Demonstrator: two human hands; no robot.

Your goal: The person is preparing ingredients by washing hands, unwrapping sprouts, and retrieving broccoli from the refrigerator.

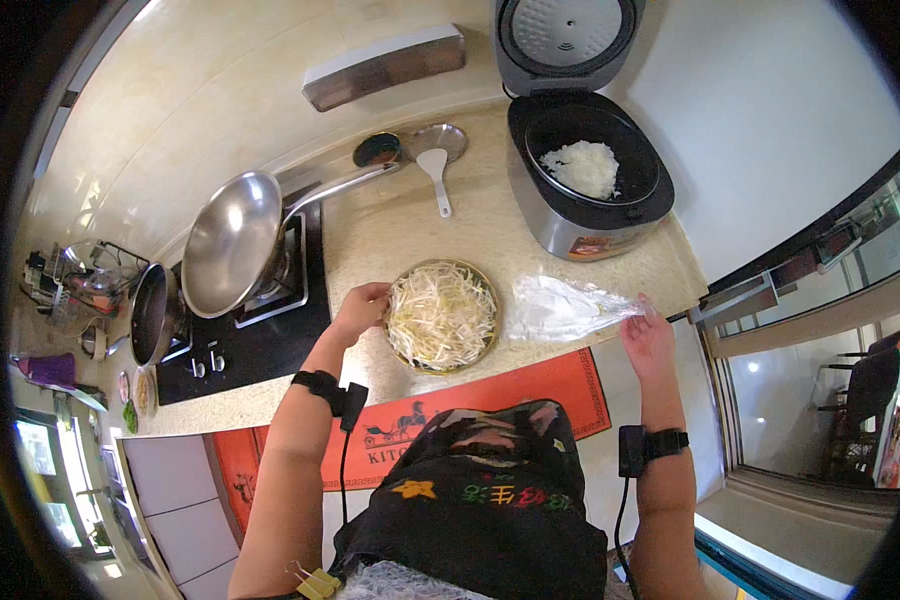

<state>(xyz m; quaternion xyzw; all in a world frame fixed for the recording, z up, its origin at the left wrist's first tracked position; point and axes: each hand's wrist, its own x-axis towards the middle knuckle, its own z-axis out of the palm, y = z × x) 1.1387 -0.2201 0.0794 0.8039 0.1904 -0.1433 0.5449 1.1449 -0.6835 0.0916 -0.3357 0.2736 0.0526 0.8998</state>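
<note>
A round plate (487, 358) heaped with bean sprouts (441, 315) rests on the counter in front of me. My left hand (364, 306) grips the plate's left rim with its fingertips. To the right of the plate lies a clear plastic bag (562, 306), whose gathered right end is pinched between the fingers of my right hand (645, 330). Behind the bag stands an open rice cooker (570, 240) with cooked white rice (585, 168) in its pot. A white rice paddle (436, 176) lies partly on a small metal lid or dish (450, 141).
A stainless steel wok (232, 244) stands on the gas hob (270, 364) at the left, its handle reaching over the counter. Beyond it is a dark frying pan (154, 315). A small dark bowl (377, 150) stands near the wall. A red mat (495, 397) covers the floor below.
</note>
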